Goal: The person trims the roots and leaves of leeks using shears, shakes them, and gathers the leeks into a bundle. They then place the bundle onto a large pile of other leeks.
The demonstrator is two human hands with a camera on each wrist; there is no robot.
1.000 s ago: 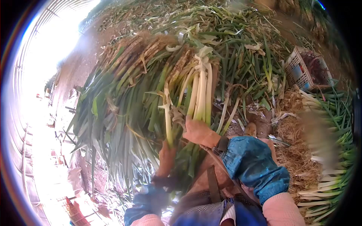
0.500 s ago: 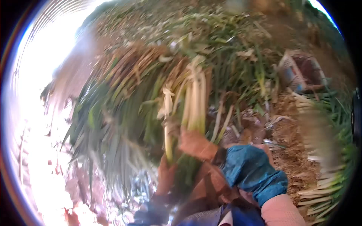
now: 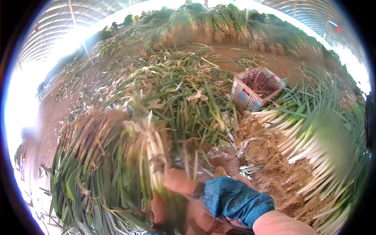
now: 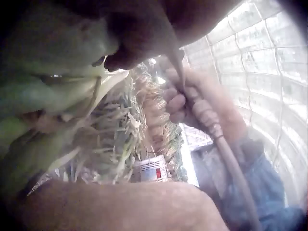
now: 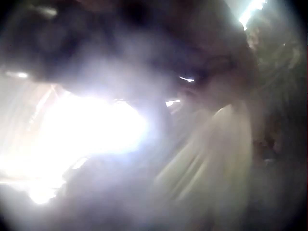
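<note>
- Head view: right hand (image 3: pixel 178 181) in an orange glove gripping the long white-stalked, green-leaved scallion bundle (image 3: pixel 150 156), low and centre; left hand (image 3: pixel 160 211) beneath, grip unclear; white plastic basket (image 3: pixel 250 94) behind.
- Left wrist: fingers (image 4: pixel 134 45) curled on pale stalks.
- Right wrist: blurred, only pale stalks visible.

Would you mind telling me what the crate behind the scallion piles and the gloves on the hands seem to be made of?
The crate looks like moulded plastic: pale, with a regular lattice of openings in its walls. The right hand and left hand wear orange-brown gloves with a smooth, matte surface, probably rubber or coated fabric; blur leaves that open.
</note>
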